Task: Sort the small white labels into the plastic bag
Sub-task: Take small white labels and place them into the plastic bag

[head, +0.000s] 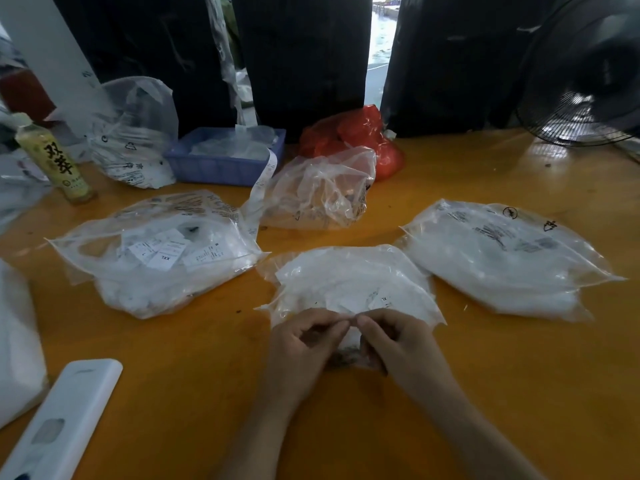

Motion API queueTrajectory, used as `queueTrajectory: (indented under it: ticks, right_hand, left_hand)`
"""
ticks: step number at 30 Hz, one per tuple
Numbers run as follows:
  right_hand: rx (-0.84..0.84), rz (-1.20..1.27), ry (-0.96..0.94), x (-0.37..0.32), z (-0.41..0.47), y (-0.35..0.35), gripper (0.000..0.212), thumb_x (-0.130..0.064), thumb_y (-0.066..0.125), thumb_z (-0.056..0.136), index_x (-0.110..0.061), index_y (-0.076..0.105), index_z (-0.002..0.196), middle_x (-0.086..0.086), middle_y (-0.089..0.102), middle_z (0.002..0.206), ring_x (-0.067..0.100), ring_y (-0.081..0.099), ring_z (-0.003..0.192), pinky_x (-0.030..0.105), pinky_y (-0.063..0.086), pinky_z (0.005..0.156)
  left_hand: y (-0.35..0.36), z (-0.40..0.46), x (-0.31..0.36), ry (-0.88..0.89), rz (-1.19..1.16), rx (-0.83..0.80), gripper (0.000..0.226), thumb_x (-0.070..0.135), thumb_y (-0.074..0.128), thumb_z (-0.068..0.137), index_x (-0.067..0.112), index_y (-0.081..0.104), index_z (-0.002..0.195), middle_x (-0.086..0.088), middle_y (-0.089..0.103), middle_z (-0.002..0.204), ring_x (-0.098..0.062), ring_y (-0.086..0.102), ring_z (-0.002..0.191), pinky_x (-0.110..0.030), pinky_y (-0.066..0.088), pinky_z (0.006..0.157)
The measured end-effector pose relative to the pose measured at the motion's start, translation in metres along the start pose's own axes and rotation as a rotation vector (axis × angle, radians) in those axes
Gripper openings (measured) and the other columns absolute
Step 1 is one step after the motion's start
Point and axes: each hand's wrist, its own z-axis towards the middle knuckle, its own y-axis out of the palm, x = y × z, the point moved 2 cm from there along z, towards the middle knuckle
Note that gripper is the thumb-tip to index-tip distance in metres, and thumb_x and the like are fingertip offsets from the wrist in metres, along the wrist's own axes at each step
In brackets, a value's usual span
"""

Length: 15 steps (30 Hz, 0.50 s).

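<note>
A clear plastic bag full of small white labels lies in the middle of the orange table, right in front of me. My left hand and my right hand meet at its near edge, fingertips pinching the bag's plastic between them. Some white material shows under my palms. A second label bag with loose XXL labels lies to the left. A third full bag lies to the right.
A crumpled clear bag, a red bag and a blue tray stand at the back. A yellow bottle is at far left, a white remote-like object near left, a black fan at back right.
</note>
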Motion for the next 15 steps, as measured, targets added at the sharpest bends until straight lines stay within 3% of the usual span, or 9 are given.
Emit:
queueTrajectory:
  ticks: [2, 4, 6, 8, 9, 11, 13, 15]
  right_hand:
    - [0.115, -0.145, -0.032, 0.004, 0.007, -0.008, 0.015, -0.036, 0.057, 0.100, -0.031, 0.071, 0.101, -0.008, 0.070, 0.071, 0.002, 0.059, 0.055, 0.016, 0.046, 0.050]
    - [0.268, -0.466, -0.128, 0.003, 0.017, -0.022, 0.013, -0.031, 0.058, 0.102, -0.030, 0.071, 0.106, -0.019, 0.069, 0.083, -0.003, 0.059, 0.066, 0.009, 0.041, 0.057]
    - [0.261, -0.767, -0.147, 0.003, 0.027, -0.028, 0.020, -0.029, 0.055, 0.103, -0.026, 0.071, 0.115, -0.012, 0.072, 0.104, -0.001, 0.058, 0.081, 0.013, 0.041, 0.069]
    - [0.208, -0.896, -0.098, 0.007, 0.035, -0.028, 0.028, -0.032, 0.051, 0.105, -0.024, 0.066, 0.127, -0.004, 0.069, 0.118, 0.013, 0.063, 0.094, 0.022, 0.047, 0.077]
    - [0.191, -0.920, -0.066, 0.009, 0.036, -0.027, 0.031, -0.034, 0.049, 0.105, -0.023, 0.063, 0.131, -0.001, 0.067, 0.122, 0.016, 0.063, 0.096, 0.026, 0.049, 0.079]
    - [0.171, -0.960, -0.012, 0.010, 0.038, -0.025, 0.035, -0.038, 0.048, 0.105, -0.020, 0.060, 0.132, 0.003, 0.062, 0.123, 0.020, 0.061, 0.091, 0.029, 0.050, 0.077]
    - [0.164, -1.008, 0.039, 0.011, 0.039, -0.024, 0.035, -0.039, 0.048, 0.105, -0.017, 0.061, 0.129, 0.004, 0.059, 0.121, 0.021, 0.058, 0.085, 0.030, 0.050, 0.073]
    - [0.169, -1.045, 0.044, 0.011, 0.040, -0.022, 0.031, -0.037, 0.049, 0.105, -0.017, 0.064, 0.123, 0.003, 0.059, 0.114, 0.019, 0.053, 0.078, 0.030, 0.051, 0.067]
  left_hand:
    - [-0.002, 0.000, -0.001, -0.043, -0.043, 0.062, 0.014, 0.045, 0.074, 0.088, 0.038, 0.082, 0.097, 0.020, 0.079, 0.097, 0.000, 0.073, 0.096, -0.012, 0.055, 0.079]
    - [-0.003, 0.000, -0.001, -0.070, -0.103, 0.105, 0.013, 0.046, 0.073, 0.088, 0.039, 0.081, 0.095, 0.016, 0.079, 0.092, -0.002, 0.073, 0.088, -0.014, 0.057, 0.073]
    - [-0.004, 0.000, 0.000, -0.066, -0.135, 0.130, 0.010, 0.044, 0.073, 0.089, 0.039, 0.078, 0.096, 0.011, 0.078, 0.087, -0.004, 0.072, 0.072, -0.014, 0.055, 0.061]
    - [-0.005, -0.001, -0.001, -0.070, -0.156, 0.148, 0.007, 0.042, 0.074, 0.089, 0.039, 0.077, 0.095, 0.006, 0.079, 0.087, -0.016, 0.071, 0.059, -0.017, 0.049, 0.048]
    - [-0.006, -0.001, -0.001, -0.076, -0.167, 0.155, 0.007, 0.042, 0.075, 0.089, 0.039, 0.076, 0.095, 0.006, 0.080, 0.089, -0.022, 0.070, 0.056, -0.019, 0.047, 0.043]
    - [-0.007, -0.001, -0.003, -0.079, -0.185, 0.168, 0.008, 0.040, 0.076, 0.089, 0.036, 0.076, 0.096, 0.007, 0.081, 0.093, -0.017, 0.067, 0.049, -0.018, 0.045, 0.039]
    - [-0.006, -0.001, -0.003, -0.076, -0.234, 0.162, 0.007, 0.034, 0.077, 0.088, 0.033, 0.079, 0.096, 0.008, 0.082, 0.094, -0.007, 0.073, 0.060, -0.016, 0.051, 0.046]
    - [-0.005, 0.000, -0.003, -0.074, -0.284, 0.145, 0.011, 0.029, 0.078, 0.088, 0.035, 0.080, 0.097, 0.006, 0.082, 0.095, -0.010, 0.079, 0.080, -0.017, 0.060, 0.061]
